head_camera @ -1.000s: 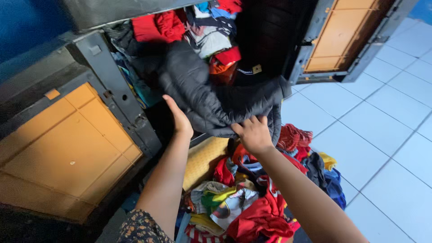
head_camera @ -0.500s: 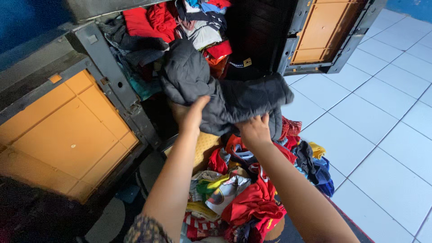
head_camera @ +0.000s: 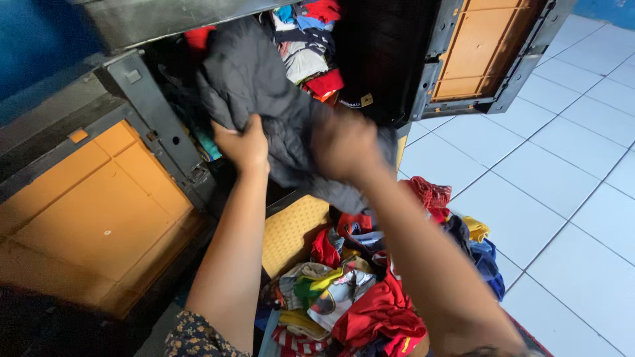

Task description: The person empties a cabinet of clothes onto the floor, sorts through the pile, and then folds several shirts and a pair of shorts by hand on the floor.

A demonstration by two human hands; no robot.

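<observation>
Tiled floor (head_camera: 569,165): two hands, one jacket (head_camera: 264,99).

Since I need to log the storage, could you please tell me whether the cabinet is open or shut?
Open: the cabinet door is swung out, and clothes show inside.

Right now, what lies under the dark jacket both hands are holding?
Under the jacket, a yellow cushion and a pile of clothes show; the cupboard shelf behind it is mostly covered.

Both hands have lifted the dark jacket (head_camera: 264,99) higher into the cabinet (head_camera: 142,99)
</observation>
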